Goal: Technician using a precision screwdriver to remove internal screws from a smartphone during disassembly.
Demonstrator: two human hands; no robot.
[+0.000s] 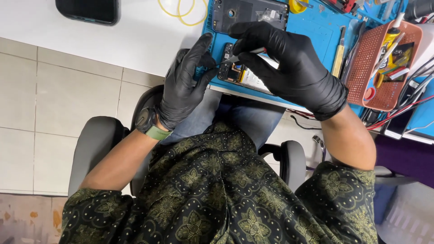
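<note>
While the white table [135, 40] spreads beneath a blue work mat [316, 36], a person in a patterned shirt sits over it in black gloves. On the mat's near edge lies an opened phone [244, 77], its back cover [248, 13] just beyond. The left hand [185, 86] steadies the phone's end, fingers loosely spread against it. The right hand [289, 63] pinches slim metal tweezers [246, 54], tip down on the phone's insides. A pink basket [375, 68] of tools stands to the right.

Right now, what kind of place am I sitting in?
Most likely a phone repair bench. An opened phone lies on a blue work mat, your right hand holds tweezers over it, and a pink basket holds small tools.
</note>
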